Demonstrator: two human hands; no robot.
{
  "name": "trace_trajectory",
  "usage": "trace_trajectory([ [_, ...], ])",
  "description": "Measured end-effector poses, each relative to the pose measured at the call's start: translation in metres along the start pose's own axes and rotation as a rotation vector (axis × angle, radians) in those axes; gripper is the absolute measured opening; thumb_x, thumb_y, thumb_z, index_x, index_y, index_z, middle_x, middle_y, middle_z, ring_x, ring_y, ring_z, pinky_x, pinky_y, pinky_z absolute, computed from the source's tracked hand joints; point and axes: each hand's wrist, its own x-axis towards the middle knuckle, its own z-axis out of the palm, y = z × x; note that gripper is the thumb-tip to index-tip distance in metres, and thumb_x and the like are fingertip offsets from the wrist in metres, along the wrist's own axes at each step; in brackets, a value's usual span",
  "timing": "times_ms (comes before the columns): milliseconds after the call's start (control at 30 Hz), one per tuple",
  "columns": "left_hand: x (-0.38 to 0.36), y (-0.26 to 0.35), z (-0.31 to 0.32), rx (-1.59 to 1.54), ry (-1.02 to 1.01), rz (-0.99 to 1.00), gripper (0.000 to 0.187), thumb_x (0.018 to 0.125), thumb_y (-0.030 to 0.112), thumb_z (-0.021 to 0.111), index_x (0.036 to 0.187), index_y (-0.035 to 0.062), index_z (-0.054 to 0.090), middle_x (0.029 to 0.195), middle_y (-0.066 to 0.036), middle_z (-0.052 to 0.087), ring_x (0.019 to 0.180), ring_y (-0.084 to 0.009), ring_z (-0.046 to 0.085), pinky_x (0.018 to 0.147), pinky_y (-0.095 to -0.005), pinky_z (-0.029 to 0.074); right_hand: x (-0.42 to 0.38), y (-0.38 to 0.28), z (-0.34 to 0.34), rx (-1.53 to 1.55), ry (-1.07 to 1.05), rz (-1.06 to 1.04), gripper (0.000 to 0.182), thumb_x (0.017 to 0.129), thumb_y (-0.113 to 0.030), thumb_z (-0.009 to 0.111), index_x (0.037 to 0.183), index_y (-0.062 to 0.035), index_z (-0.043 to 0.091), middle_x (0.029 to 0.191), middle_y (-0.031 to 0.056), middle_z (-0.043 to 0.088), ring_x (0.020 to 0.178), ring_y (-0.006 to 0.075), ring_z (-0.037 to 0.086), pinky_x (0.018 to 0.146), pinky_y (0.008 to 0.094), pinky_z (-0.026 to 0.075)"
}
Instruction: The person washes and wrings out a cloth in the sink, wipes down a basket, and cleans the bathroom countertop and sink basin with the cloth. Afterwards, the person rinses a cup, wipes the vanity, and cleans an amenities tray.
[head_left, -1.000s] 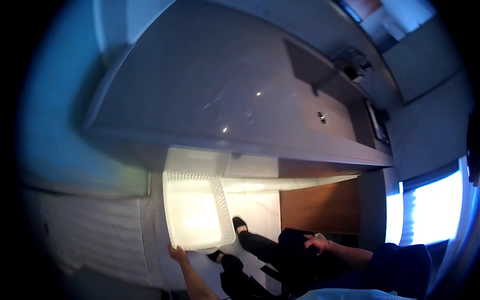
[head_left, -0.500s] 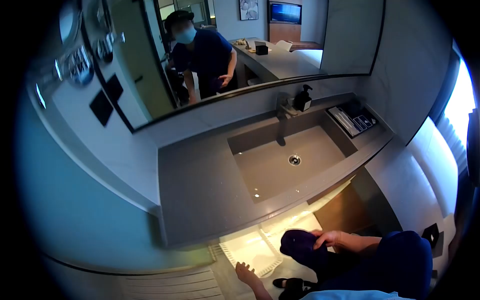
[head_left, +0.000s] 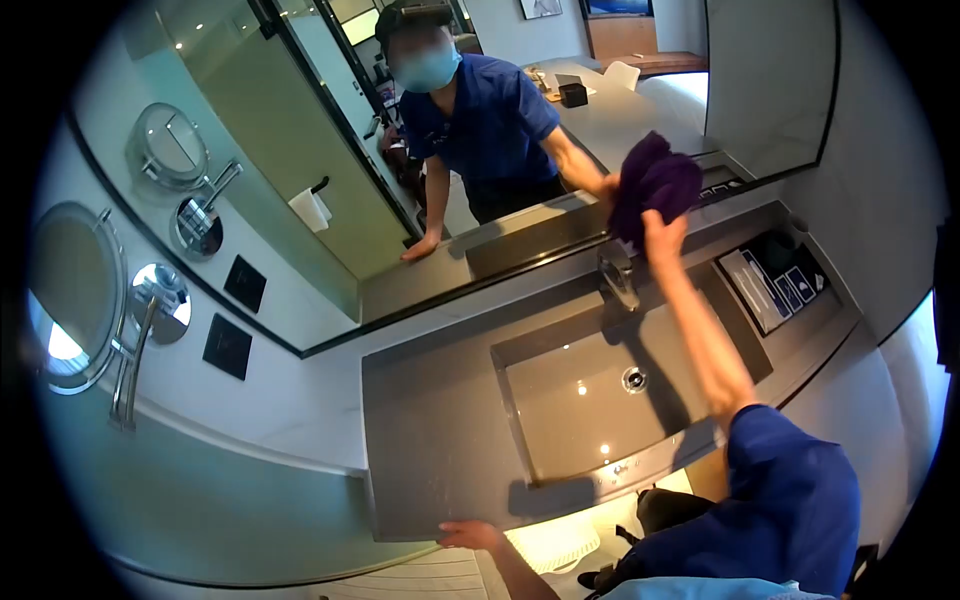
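Note:
My right hand (head_left: 664,236) is stretched out past the faucet (head_left: 618,277) and holds a bunched dark purple cloth (head_left: 655,185) against the lower part of the wall mirror (head_left: 480,240). Part of the cloth seems to be a reflection. My left hand (head_left: 470,534) is at the front edge of the grey counter (head_left: 425,440), near its left end, with fingers stretched out and nothing seen in it. Between the two hands lies the rectangular grey sink (head_left: 570,410), with a round metal drain (head_left: 634,380).
A black tray (head_left: 770,282) with small packets stands right of the sink. At the left, a round magnifying mirror (head_left: 80,290) on a metal arm juts from the wall, beside a black square plate (head_left: 228,346). White baskets (head_left: 560,545) show below the counter.
My right hand has gone from below the counter up to the mirror with the cloth. My left hand has come up to the counter's front edge. The view has shifted.

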Motion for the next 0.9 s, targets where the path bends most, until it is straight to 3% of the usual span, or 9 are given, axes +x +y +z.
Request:
trace_trajectory([
  [100, -0.013, 0.022, -0.008, 0.018, -0.038, 0.012, 0.079, 0.092, 0.053, 0.029, 0.131, -0.0133, 0.011, 0.116, -0.042, 0.039, 0.105, -0.0496, 0.047, 0.085, -0.0517, 0.043, -0.085, -0.082, 0.055, -0.197, -0.140, -0.083, 0.049, 0.068, -0.017, 0.059, 0.111, 0.0050, 0.047, 0.104, 0.0189, 0.051, 0.097, 0.0350, 0.052, 0.085, 0.0434, 0.042],
  [200, -0.010, 0.028, -0.007, 0.157, -0.041, 0.001, 0.083, 0.091, 0.056, 0.027, 0.132, -0.0139, 0.008, 0.117, -0.042, 0.039, 0.104, -0.0500, 0.048, 0.083, -0.0504, 0.044, -0.140, -0.128, 0.110, -0.183, -0.700, -0.735, 0.031, 0.068, -0.023, 0.058, 0.099, -0.0289, 0.061, 0.085, 0.0078, 0.047, 0.081, 0.0242, 0.050, 0.061, 0.0372, 0.037],
  [333, -0.004, 0.018, -0.009, 0.259, -0.057, 0.033, 0.086, 0.090, 0.057, 0.029, 0.131, -0.0148, 0.008, 0.115, -0.041, 0.042, 0.101, -0.0493, 0.050, 0.082, -0.0489, 0.046, -0.103, -0.116, 0.100, -0.015, -0.663, -0.990, 0.020, 0.068, -0.023, 0.056, 0.086, -0.0307, 0.060, 0.073, 0.0000, 0.043, 0.069, 0.0186, 0.049, 0.052, 0.0327, 0.032],
  [400, 0.000, 0.018, -0.008, 0.161, 0.010, 0.101, 0.079, 0.090, 0.055, 0.033, 0.132, -0.0089, 0.015, 0.110, -0.039, 0.046, 0.100, -0.0470, 0.051, 0.081, -0.0487, 0.047, -0.051, -0.075, 0.054, -0.003, -0.620, -0.923, 0.014, 0.066, -0.024, 0.064, 0.079, -0.0252, 0.062, 0.069, 0.0012, 0.046, 0.066, 0.0180, 0.051, 0.048, 0.0338, 0.036],
  [433, -0.005, 0.022, -0.008, 0.515, -0.095, 0.232, 0.072, 0.090, 0.051, 0.035, 0.133, -0.0053, 0.019, 0.112, -0.039, 0.045, 0.100, -0.0465, 0.052, 0.082, -0.0486, 0.047, -0.017, -0.048, 0.018, -0.211, -0.840, -0.769, 0.014, 0.066, -0.023, 0.066, 0.078, -0.0166, 0.064, 0.078, 0.0028, 0.056, 0.074, 0.0208, 0.056, 0.054, 0.0356, 0.043],
  [500, -0.010, 0.034, -0.023, 1.012, -0.217, 0.401, 0.065, 0.092, 0.047, 0.037, 0.131, -0.0026, 0.022, 0.114, -0.038, 0.044, 0.101, -0.0453, 0.051, 0.084, -0.0479, 0.046, 0.033, 0.007, -0.034, -0.387, -0.565, -0.697, 0.020, 0.073, -0.016, 0.058, 0.091, -0.0085, 0.057, 0.096, 0.0120, 0.055, 0.085, 0.0249, 0.056, 0.069, 0.0360, 0.045],
  [600, -0.013, 0.037, -0.010, 0.094, -0.065, 0.019, 0.060, 0.093, 0.043, 0.036, 0.127, -0.0059, 0.022, 0.116, -0.035, 0.045, 0.106, -0.0432, 0.049, 0.087, -0.0461, 0.044, 0.086, 0.092, -0.100, -0.503, -0.153, -0.531, 0.032, 0.077, -0.016, 0.060, 0.105, -0.0032, 0.053, 0.108, 0.0138, 0.056, 0.096, 0.0261, 0.055, 0.084, 0.0364, 0.044],
  [667, -0.023, 0.058, -0.002, 0.006, -0.061, -0.088, 0.059, 0.094, 0.041, 0.035, 0.125, -0.0084, 0.022, 0.118, -0.034, 0.045, 0.108, -0.0419, 0.049, 0.089, -0.0446, 0.043, 0.103, 0.074, -0.113, -0.491, -0.026, -0.349, 0.050, 0.072, -0.012, 0.067, 0.118, -0.0017, 0.050, 0.110, 0.0147, 0.059, 0.101, 0.0280, 0.056, 0.088, 0.0342, 0.043],
  [900, -0.016, 0.034, -0.002, -0.056, -0.005, 0.023, 0.060, 0.095, 0.038, 0.034, 0.126, -0.0120, 0.021, 0.118, -0.034, 0.041, 0.105, -0.0404, 0.049, 0.088, -0.0426, 0.043, -0.087, -0.073, -0.025, -0.110, -0.868, -0.031, 0.054, 0.063, -0.014, 0.070, 0.112, 0.0035, 0.053, 0.102, 0.0189, 0.060, 0.092, 0.0267, 0.059, 0.084, 0.0355, 0.046],
])
